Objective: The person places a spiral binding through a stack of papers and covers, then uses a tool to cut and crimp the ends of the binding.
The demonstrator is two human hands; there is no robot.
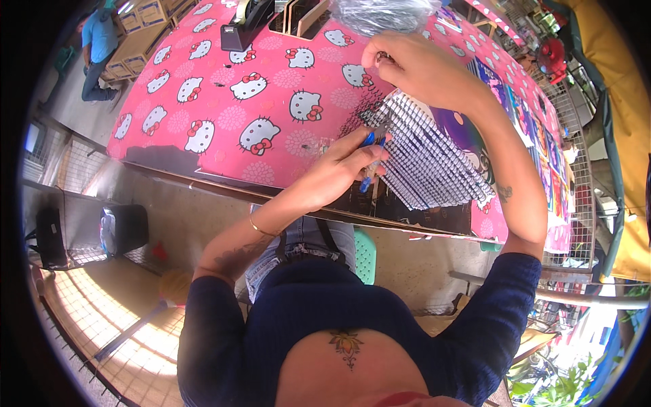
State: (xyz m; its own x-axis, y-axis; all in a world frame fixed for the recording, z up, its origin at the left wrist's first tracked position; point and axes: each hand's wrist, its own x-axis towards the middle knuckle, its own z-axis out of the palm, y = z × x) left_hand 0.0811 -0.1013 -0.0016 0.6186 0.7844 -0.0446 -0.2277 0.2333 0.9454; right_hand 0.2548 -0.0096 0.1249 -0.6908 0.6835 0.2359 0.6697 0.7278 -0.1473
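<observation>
Blue-handled pliers (pixel 377 144) rest in my left hand (pixel 344 168), its fingers closed round the handles. Their metal jaws point away from me, over the far left corner of a fanned stack of wire-bound booklets (pixel 434 159). Rows of dark wire loops run along the stack's visible edges. Above its far end, my right hand (pixel 413 68) is curled with the fingertips pinched together. A small dark bit shows at those fingertips, too small to name. Part of a purple printed cover (pixel 456 129) shows beside my right forearm.
A pink table cover (pixel 224 108) with cartoon cat faces lies under everything. At the far side are a black tape dispenser (pixel 247 24) and a clear plastic-wrapped bundle (pixel 386 15). More printed covers (pixel 536 142) lie on the right. A person in blue (pixel 100 47) is at far left.
</observation>
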